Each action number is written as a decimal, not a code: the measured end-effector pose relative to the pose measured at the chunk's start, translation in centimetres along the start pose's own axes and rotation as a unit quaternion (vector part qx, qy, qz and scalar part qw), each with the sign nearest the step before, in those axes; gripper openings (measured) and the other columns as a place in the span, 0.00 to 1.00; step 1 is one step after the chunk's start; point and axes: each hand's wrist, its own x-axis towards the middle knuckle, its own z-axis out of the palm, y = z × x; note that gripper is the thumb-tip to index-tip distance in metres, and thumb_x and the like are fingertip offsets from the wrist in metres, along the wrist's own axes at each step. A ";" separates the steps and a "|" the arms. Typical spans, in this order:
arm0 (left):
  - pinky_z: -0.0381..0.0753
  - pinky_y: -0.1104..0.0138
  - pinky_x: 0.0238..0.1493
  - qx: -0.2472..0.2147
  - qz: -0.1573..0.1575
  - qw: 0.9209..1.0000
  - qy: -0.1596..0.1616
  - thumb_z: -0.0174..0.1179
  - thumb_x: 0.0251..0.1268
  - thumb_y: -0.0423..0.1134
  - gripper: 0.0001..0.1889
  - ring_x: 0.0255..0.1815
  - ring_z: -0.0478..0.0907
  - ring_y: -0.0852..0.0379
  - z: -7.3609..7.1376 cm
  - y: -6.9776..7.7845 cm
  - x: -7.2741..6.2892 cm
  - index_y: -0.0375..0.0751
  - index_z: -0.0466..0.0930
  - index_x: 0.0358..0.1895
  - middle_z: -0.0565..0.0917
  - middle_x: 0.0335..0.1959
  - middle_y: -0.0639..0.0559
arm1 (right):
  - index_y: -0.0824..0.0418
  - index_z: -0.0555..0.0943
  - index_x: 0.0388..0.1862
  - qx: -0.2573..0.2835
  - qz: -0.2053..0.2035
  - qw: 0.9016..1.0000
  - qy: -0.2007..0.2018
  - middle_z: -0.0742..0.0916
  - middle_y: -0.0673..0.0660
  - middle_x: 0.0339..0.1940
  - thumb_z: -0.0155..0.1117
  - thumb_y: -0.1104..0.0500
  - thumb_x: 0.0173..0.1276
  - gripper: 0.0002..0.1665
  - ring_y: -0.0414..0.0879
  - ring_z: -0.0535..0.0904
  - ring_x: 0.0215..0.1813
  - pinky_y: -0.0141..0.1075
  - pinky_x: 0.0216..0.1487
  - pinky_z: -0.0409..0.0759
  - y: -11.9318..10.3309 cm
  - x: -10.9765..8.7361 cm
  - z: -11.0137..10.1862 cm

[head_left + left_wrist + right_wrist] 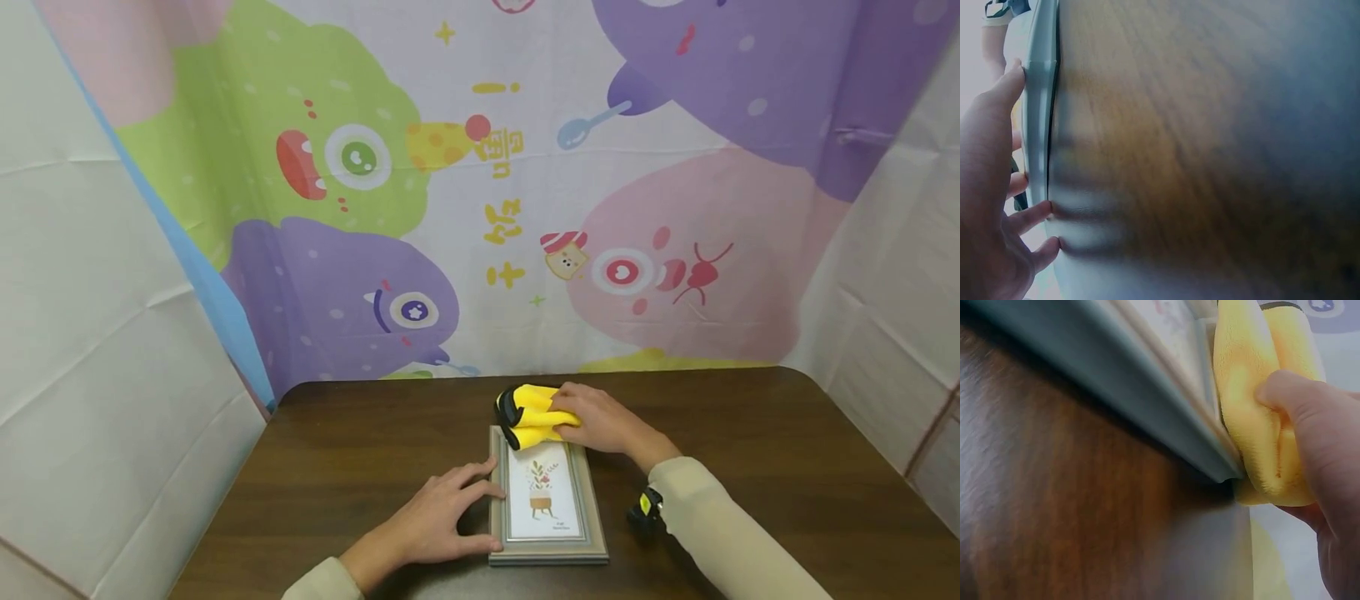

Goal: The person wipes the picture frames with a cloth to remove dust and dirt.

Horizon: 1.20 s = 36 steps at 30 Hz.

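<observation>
A picture frame (549, 549) with a grey-beige border lies flat on the table, showing a print of a potted plant. Along its left edge rests my left hand (442, 512), fingers spread and thumb near the lower corner; in the left wrist view the fingertips (1047, 209) touch the frame's side and the tabletop. My right hand (600, 417) grips a folded yellow cloth (536, 417) with black edging at the frame's far end. In the right wrist view the thumb presses into the bunched cloth (1250, 406), which covers the frame's far corner.
The dark wooden table (315, 467) has a rounded far edge. Behind it hangs a curtain (517, 325) printed with cartoon monsters. Pale cloth panels (112, 375) stand at left and right. A black strap device with a yellow mark (645, 507) sits at the right wrist.
</observation>
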 end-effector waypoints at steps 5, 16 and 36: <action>0.78 0.30 0.72 0.004 0.008 1.000 0.007 0.71 0.72 0.70 0.32 0.86 0.74 0.43 0.1 0.1 0.0 0.63 0.82 0.73 0.69 0.91 0.52 | 0.60 0.93 0.54 0.015 0.011 0.999 0.045 0.91 0.59 0.58 0.77 0.60 0.73 0.13 0.53 0.88 0.54 0.53 0.61 0.90 -0.1 0.3 -0.6; 0.78 0.30 0.71 0.008 0.009 1.000 0.010 0.71 0.72 0.71 0.32 0.85 0.74 0.44 0.2 0.0 0.0 0.63 0.82 0.72 0.69 0.91 0.52 | 0.59 0.91 0.50 0.033 0.033 0.998 0.051 0.91 0.53 0.45 0.74 0.60 0.72 0.09 0.46 0.82 0.43 0.45 0.51 0.85 0.3 0.3 -0.4; 0.79 0.31 0.71 0.009 0.011 1.000 0.012 0.71 0.72 0.70 0.32 0.85 0.75 0.44 0.2 0.0 -0.1 0.63 0.82 0.73 0.69 0.91 0.52 | 0.59 0.84 0.55 0.063 0.045 0.997 0.030 0.83 0.48 0.32 0.65 0.62 0.76 0.11 0.39 0.72 0.32 0.36 0.40 0.74 0.6 0.3 1.1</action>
